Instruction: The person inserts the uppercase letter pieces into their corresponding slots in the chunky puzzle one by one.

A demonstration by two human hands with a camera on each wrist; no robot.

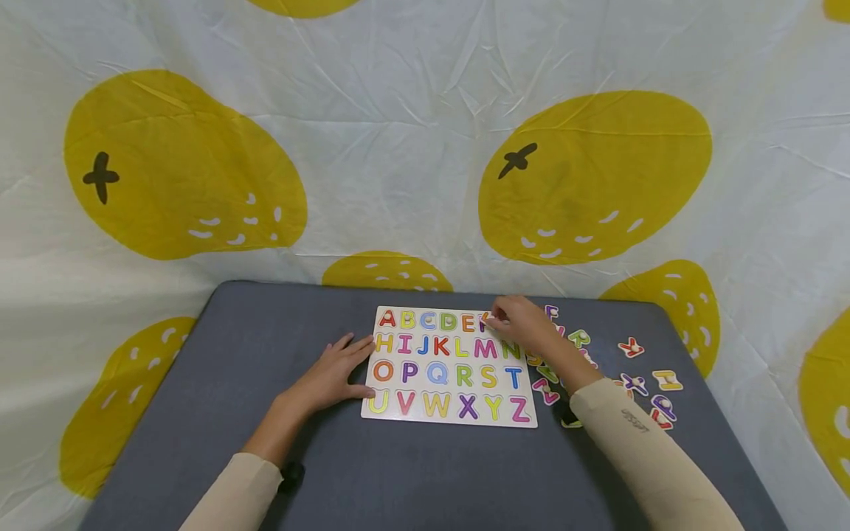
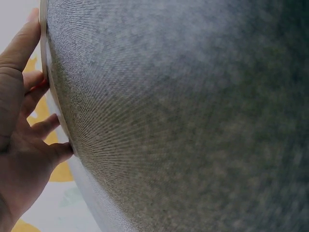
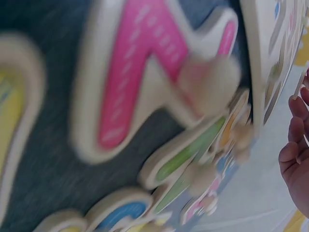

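A white alphabet puzzle board [image 1: 425, 426] with colourful letters lies on the grey table. Letter pieces with knobs, among them an A [image 1: 387, 318], sit in its top row. My left hand [image 1: 330, 377] has its fingers spread and touches the board's left edge, the thumb at the lower left corner. Above the top right part of the board, my right hand [image 1: 524, 323] pinches a small letter piece [image 1: 487, 319]. Which letter it is, the fingers hide. In the right wrist view the fingers [image 3: 295, 126] show at the right edge, with only the piece's thin side visible.
Loose knobbed letter pieces lie right of the board, partly under my right forearm, including a pink one [image 3: 118, 82] and a yellow H [image 1: 667, 380]. Farther back is a red piece [image 1: 631, 347]. A white curtain [image 1: 398, 147] with yellow fruit prints hangs behind the table [image 1: 412, 479].
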